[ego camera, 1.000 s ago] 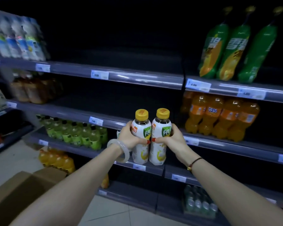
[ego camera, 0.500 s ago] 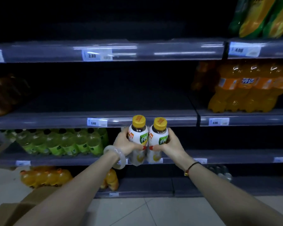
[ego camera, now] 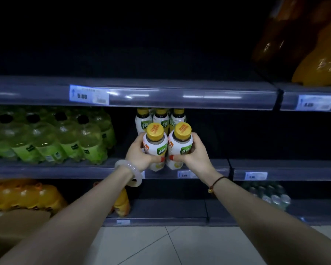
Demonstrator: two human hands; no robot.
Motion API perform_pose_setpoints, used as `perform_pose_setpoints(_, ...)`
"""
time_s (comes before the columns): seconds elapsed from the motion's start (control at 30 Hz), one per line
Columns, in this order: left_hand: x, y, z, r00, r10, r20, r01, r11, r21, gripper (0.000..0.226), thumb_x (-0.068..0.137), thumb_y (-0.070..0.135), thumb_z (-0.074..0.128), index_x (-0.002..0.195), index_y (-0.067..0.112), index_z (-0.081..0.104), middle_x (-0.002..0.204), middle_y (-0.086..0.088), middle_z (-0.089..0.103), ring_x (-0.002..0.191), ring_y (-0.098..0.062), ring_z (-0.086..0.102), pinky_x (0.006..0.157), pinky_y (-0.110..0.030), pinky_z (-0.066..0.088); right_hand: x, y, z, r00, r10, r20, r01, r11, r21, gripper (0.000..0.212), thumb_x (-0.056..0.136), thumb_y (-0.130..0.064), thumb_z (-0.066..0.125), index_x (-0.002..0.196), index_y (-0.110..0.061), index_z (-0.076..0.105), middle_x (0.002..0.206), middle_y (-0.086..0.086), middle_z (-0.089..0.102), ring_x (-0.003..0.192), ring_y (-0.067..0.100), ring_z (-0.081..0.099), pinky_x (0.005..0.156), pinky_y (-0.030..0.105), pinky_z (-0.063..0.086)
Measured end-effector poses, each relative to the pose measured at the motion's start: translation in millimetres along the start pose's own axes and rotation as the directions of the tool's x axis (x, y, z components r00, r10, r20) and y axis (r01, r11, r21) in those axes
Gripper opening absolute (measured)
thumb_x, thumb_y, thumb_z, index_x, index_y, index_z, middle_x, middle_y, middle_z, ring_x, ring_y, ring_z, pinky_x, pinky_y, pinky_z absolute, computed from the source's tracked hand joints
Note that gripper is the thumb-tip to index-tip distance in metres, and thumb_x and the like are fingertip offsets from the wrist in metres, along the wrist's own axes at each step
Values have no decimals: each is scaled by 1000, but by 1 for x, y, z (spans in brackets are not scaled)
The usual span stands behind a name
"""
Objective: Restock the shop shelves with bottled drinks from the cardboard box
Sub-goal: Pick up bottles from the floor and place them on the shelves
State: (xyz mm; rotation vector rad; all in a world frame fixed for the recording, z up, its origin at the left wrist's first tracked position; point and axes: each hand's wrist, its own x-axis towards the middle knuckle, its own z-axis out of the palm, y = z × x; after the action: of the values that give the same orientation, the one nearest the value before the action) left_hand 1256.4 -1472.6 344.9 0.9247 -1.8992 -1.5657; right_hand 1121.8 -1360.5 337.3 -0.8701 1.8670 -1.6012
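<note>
Two bottles with yellow caps stand side by side at frame centre, one in each hand. The left hand (ego camera: 139,153) wraps the left bottle (ego camera: 156,148) from its outer side, fingers curled round the body and thumb across the front. The right hand (ego camera: 194,153) grips the right bottle (ego camera: 181,146) in the same way. Both bases overlap the front rail of the middle shelf (ego camera: 84,170); whether they rest on it cannot be told. Overhead, the rail of the upper shelf (ego camera: 161,96) bounds the opening just above the caps. Three matching bottles (ego camera: 161,117) stand directly behind the held pair. Dark open shelf space extends to their right. Green bottles (ego camera: 52,138), four black caps visible, fill the shelf to the left and stop just beside the left hand. Two price tags (ego camera: 89,94) sit on the upper rail. Orange bottles (ego camera: 23,196) occupy the lower left and clear bottles (ego camera: 269,196) the lower right. One cardboard box (ego camera: 17,224) lies at the lower left edge, well apart from the hands.
</note>
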Motion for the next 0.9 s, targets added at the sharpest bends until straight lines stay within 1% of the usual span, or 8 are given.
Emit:
perform_pose_setpoints(0.1,17,-27,2,999,32,-28,-32,999,-8,73,58,-11,79,116,25,52,98,16,64,88,3,61,66,-6,48,19,28,10,999,-35,-15,35,999,-5,66,58,7,81,109,-25,52,108,0,65,103,16,63,91,37,52)
perform_pose_setpoints(0.2,33,-46,3,998,48,-50,-49,999,-13,72,59,-11,78,117,22,51,95,17,62,85,6,58,62,-3,47,34,48,20,998,-48,-33,49,999,18,67,59,8,80,109,-26,51,109,-1,65,104,15,62,91,36,51)
perform_pose_setpoints(0.37,62,-63,1,996,12,-89,-15,1000,-27,66,61,-6,80,114,18,49,92,12,61,84,1,58,68,-15,45,52,68,29,997,-35,-68,41,995,95,67,63,9,79,115,-20,49,106,-5,64,98,8,62,80,23,52)
perform_pose_setpoints(0.5,79,-71,0,993,-26,-112,24,1000,-19,69,59,0,83,117,14,48,96,6,64,89,-11,61,74,-26,48,67,72,34,998,-28,-65,36,993,114,64,63,8,79,116,-16,52,105,0,67,96,12,65,80,27,55)
perform_pose_setpoints(0.57,84,-73,1,993,-22,-116,20,1000,-17,65,60,0,82,113,15,49,92,7,63,86,-10,60,73,-26,48,75,74,35,998,-28,-48,33,994,105,56,64,6,79,108,-19,55,102,1,69,96,15,67,81,31,56)
perform_pose_setpoints(0.67,89,-75,3,994,-19,-108,15,999,-34,62,64,0,81,117,14,52,93,5,64,88,-14,61,78,-30,48,84,80,36,999,-4,-48,9,994,105,51,66,-3,82,102,-26,54,101,0,69,95,16,67,84,36,56)
perform_pose_setpoints(0.77,92,-79,5,993,-33,-110,26,997,-66,61,67,2,79,120,14,52,96,4,62,92,-16,61,78,-29,47,88,90,37,998,14,-63,-9,996,88,51,68,-11,82,108,-24,54,105,-1,69,97,16,67,88,39,55)
perform_pose_setpoints(0.9,90,-82,8,993,-41,-112,32,996,-82,57,70,8,79,118,21,50,88,14,60,81,-5,58,64,-17,44,86,100,41,996,-5,-88,11,998,69,47,70,-16,81,110,-22,58,106,0,70,98,15,67,87,37,56)
